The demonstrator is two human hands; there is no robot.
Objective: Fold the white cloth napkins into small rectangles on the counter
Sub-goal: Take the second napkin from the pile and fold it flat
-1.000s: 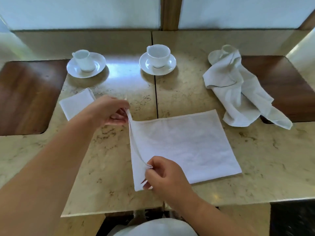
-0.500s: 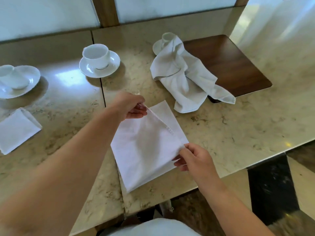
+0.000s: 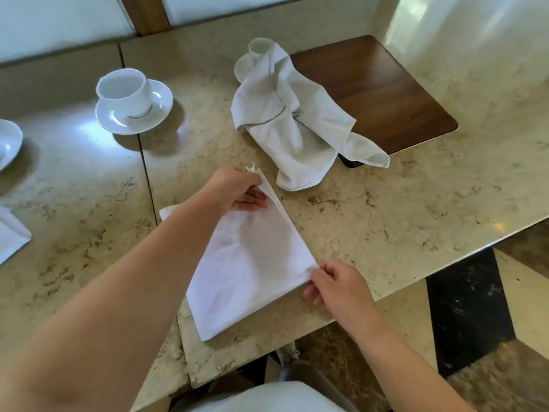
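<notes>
From the head view, a white napkin (image 3: 252, 263) lies folded over on the marble counter (image 3: 386, 218), near its front edge. The left hand (image 3: 237, 190) pinches the napkin's far corner between thumb and curled fingers. The right hand (image 3: 335, 288) pinches the near right corner at the counter's front edge. A crumpled napkin (image 3: 294, 120) lies toward the back, draped partly over a cup and a dark wooden inset (image 3: 386, 93). A cup on a saucer (image 3: 133, 105) stands at the back left. A folded napkin (image 3: 10, 236) shows at the left edge.
</notes>
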